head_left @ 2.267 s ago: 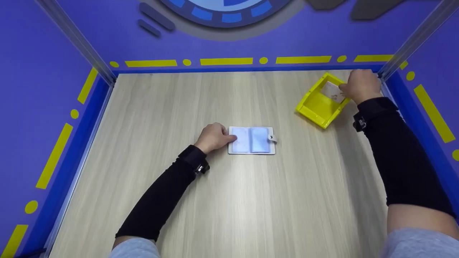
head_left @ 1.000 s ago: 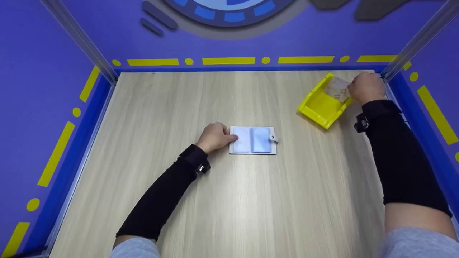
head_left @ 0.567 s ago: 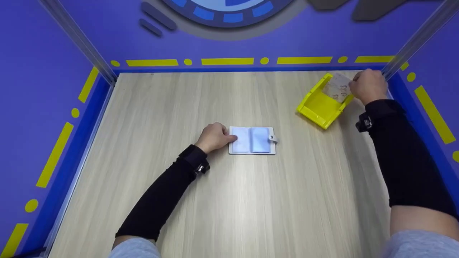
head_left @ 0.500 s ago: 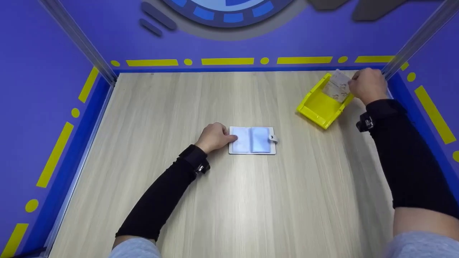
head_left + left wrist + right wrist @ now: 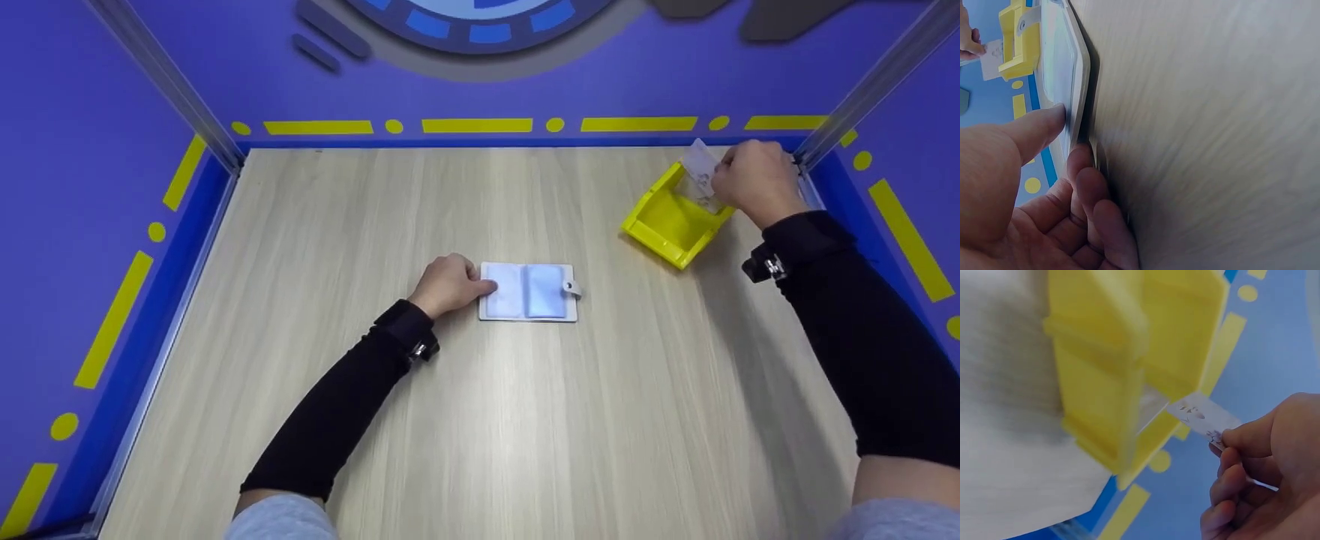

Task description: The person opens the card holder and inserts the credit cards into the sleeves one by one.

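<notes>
Between the thumb and index finger of the right hand [image 5: 759, 180], pinched close together, is a pale printed card [image 5: 1202, 417]; the other fingers curl in beside the palm. Just left of and below those fingertips sits a yellow open-front storage bin [image 5: 661, 246], the card slanting over its rear part; whether they touch I cannot tell. Under the left hand's [image 5: 450, 286] thumb lies the left edge of an open card holder [image 5: 527, 292], its fingertips gripping from the outer side, and the snap strap [image 5: 571, 289] is at the end farthest from them.
</notes>
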The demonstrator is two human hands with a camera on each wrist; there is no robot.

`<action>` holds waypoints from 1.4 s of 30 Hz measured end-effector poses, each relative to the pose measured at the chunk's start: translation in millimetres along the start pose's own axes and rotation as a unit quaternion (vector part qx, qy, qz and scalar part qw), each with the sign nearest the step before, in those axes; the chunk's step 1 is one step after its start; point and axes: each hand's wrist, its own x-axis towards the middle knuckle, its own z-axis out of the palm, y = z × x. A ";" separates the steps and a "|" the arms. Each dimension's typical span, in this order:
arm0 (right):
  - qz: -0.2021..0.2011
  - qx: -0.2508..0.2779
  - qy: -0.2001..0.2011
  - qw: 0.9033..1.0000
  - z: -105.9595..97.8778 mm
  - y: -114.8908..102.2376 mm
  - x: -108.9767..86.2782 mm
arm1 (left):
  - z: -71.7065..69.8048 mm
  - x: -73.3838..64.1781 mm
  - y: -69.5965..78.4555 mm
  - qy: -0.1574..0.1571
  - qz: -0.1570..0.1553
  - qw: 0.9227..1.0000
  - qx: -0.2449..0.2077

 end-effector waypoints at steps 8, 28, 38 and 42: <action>-0.015 0.026 0.006 1.000 -2.6 -32.2 -11.6 | 1.2 1.4 -0.1 0.003 -0.001 1.000 0.008; -0.070 0.151 -0.216 0.962 69.2 -121.4 -72.4 | 3.4 1.4 1.8 0.003 -0.009 1.000 0.005; -0.107 0.091 -0.266 0.954 105.8 -136.5 -90.6 | 3.6 2.2 1.8 -0.001 -0.009 1.000 0.003; -0.108 0.090 -0.275 0.951 114.3 -137.5 -93.5 | 3.5 2.2 1.3 -0.002 -0.009 1.000 0.006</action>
